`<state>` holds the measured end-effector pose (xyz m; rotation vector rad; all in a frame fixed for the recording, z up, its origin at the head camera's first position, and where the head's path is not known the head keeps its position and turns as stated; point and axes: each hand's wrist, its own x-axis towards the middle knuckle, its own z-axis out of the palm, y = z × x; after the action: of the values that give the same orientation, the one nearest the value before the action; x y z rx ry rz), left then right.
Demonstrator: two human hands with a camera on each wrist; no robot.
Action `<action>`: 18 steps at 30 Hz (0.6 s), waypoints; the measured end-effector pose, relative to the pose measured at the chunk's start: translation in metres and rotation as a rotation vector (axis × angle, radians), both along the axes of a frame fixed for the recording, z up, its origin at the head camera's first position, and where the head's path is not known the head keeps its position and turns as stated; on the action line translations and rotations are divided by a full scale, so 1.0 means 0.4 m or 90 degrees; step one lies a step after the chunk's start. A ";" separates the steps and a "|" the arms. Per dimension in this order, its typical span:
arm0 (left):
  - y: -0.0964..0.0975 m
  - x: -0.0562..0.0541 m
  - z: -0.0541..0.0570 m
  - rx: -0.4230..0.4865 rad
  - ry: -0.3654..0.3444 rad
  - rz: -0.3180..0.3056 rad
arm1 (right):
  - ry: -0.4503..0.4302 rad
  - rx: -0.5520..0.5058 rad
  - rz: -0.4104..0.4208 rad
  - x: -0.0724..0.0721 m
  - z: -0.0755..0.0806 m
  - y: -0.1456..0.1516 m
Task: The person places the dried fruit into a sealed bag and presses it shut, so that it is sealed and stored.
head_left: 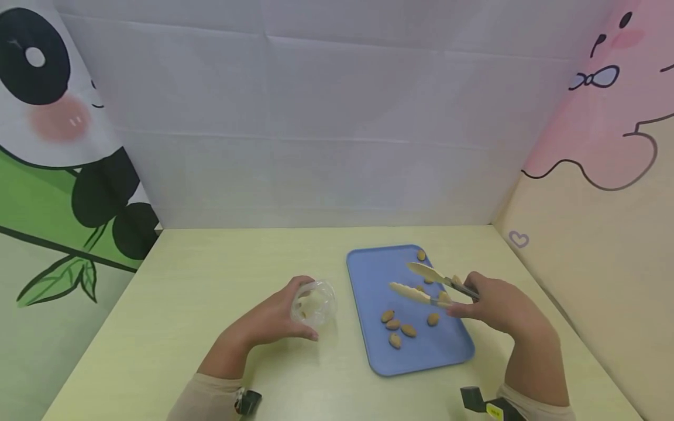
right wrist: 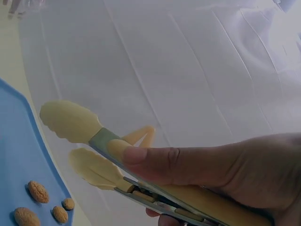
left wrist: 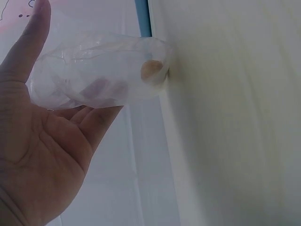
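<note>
My left hand (head_left: 271,318) holds a clear plastic cup (head_left: 323,303) upright just left of the tray, thumb on one side and fingers on the other. Through its wall in the left wrist view, a brown nut (left wrist: 151,70) shows at the bottom. My right hand (head_left: 502,307) grips a pair of tongs (head_left: 411,292) with cream scalloped tips, over the right part of the blue tray (head_left: 368,280). The tong tips stand apart, with nothing between them in the right wrist view. Several almond-like nuts (head_left: 408,331) lie scattered on the tray, some partly hidden under the tongs.
The pale yellow table (head_left: 210,263) runs back to a white sheet (head_left: 316,175). Walls with cartoon pictures flank it, a panda-like face (head_left: 47,126) on the left and a pink figure (head_left: 605,140) on the right.
</note>
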<state>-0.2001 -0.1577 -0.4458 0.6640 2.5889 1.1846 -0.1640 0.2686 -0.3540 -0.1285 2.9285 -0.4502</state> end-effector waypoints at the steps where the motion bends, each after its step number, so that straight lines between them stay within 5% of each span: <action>1: 0.001 -0.001 -0.001 -0.002 0.000 0.001 | -0.008 0.002 -0.005 -0.001 -0.004 0.004; 18: 0.006 -0.003 -0.009 -0.004 0.004 0.003 | -0.058 0.021 -0.027 -0.020 -0.038 0.043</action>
<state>-0.2015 -0.1554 -0.4493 0.6627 2.5999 1.1770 -0.1721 0.2859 -0.3691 -0.0400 2.8520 -0.4023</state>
